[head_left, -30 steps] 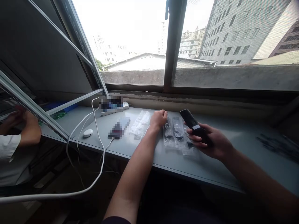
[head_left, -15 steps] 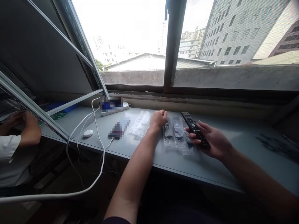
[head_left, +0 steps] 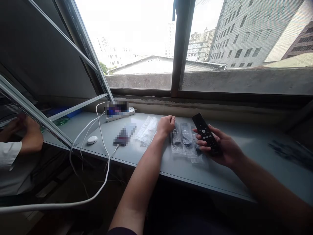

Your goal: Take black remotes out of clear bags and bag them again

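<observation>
My right hand grips a black remote control, thumb along one side and fingers around the other. The remote is tilted up above the table, its button face towards me. My left hand rests on the table with curled fingers; whatever they may hold is hidden. Just right of it, dark remotes in clear plastic sleeves lie side by side, partly behind my right hand. To its left lie clear plastic bags.
A blurred-out device with a cable, a round white object and a power strip lie further left. White cables hang over the table edge. A metal frame separates a co-worker's hands. Dark items lie far right.
The remote in my right hand has turned slightly; its upper end looks plain dark where rows of buttons showed before. My left hand has stayed in place.
</observation>
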Tool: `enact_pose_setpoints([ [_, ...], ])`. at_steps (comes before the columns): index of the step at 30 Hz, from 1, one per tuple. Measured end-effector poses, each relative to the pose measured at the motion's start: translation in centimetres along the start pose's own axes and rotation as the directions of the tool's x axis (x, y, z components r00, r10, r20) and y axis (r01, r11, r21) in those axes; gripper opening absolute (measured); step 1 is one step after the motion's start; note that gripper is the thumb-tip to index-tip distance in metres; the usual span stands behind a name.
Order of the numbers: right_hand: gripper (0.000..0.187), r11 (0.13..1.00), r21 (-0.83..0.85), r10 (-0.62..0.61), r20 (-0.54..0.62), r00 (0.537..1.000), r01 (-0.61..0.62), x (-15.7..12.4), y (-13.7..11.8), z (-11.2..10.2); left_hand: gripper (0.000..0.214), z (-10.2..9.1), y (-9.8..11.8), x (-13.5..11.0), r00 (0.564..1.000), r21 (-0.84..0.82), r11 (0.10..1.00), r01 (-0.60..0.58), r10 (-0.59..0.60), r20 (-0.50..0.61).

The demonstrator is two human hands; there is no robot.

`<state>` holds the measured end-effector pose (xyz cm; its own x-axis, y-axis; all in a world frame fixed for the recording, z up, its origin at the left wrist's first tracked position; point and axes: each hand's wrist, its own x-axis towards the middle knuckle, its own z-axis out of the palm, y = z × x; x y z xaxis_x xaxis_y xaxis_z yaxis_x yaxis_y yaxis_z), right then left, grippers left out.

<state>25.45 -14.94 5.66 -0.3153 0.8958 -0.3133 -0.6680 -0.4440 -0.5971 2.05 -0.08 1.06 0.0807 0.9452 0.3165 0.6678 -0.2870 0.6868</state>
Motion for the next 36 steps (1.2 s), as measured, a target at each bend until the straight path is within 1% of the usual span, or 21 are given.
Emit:
enact_pose_setpoints([
  [3,0.037,0.999,0.034,0.016,-0.013,1.0,-0.016,0.3,0.0,-0.5,0.039,0.0,0.0,0.0,1.0,0.035,0.999,-0.019,0.019,-0.002],
  [6,0.037,0.999,0.034,0.031,-0.013,0.999,-0.031,0.5,-0.2,-0.9,0.039,0.0,-0.1,0.0,1.0,0.04,0.999,-0.027,0.027,-0.001],
  [12,0.044,0.995,0.011,0.101,-0.042,0.994,-0.101,0.5,-0.7,-0.7,0.039,0.0,0.0,0.0,0.999,0.048,0.998,-0.042,0.042,-0.005],
  [15,0.045,0.995,-0.017,0.094,-0.064,0.994,-0.095,0.5,-0.7,-0.8,0.039,-0.1,0.1,0.0,0.999,0.053,0.998,-0.038,0.038,-0.006],
  [17,0.041,0.996,-0.012,0.089,-0.047,0.995,-0.089,0.5,-0.7,-0.8,0.039,-0.1,0.1,0.0,0.999,0.056,0.998,-0.032,0.032,-0.002],
  [21,0.032,0.998,-0.003,0.06,0.021,0.998,-0.059,0.3,-0.5,-0.6,0.039,-0.1,0.1,-0.1,1.0,0.056,0.998,-0.028,0.028,0.002],
  [24,0.037,0.999,-0.027,0.034,0.045,0.998,-0.033,0.1,-0.4,-0.5,0.039,-0.1,0.1,-0.1,0.999,0.047,0.998,-0.032,0.032,0.003],
  [27,0.041,0.999,-0.037,0.034,0.039,0.999,-0.032,0.1,-0.3,-0.4,0.039,-0.1,0.0,0.0,1.0,0.045,0.999,-0.022,0.022,0.005],
  [30,0.038,0.999,-0.032,0.006,-0.002,1.0,-0.006,0.1,-0.1,-0.2,0.039,0.0,0.0,0.0,1.0,0.052,0.999,-0.013,0.013,0.006],
  [36,0.029,1.0,-0.018,-0.003,-0.161,0.987,0.0,0.2,-0.1,0.3,0.039,0.1,-0.1,0.1,1.0,0.058,0.998,-0.02,0.02,0.004],
])
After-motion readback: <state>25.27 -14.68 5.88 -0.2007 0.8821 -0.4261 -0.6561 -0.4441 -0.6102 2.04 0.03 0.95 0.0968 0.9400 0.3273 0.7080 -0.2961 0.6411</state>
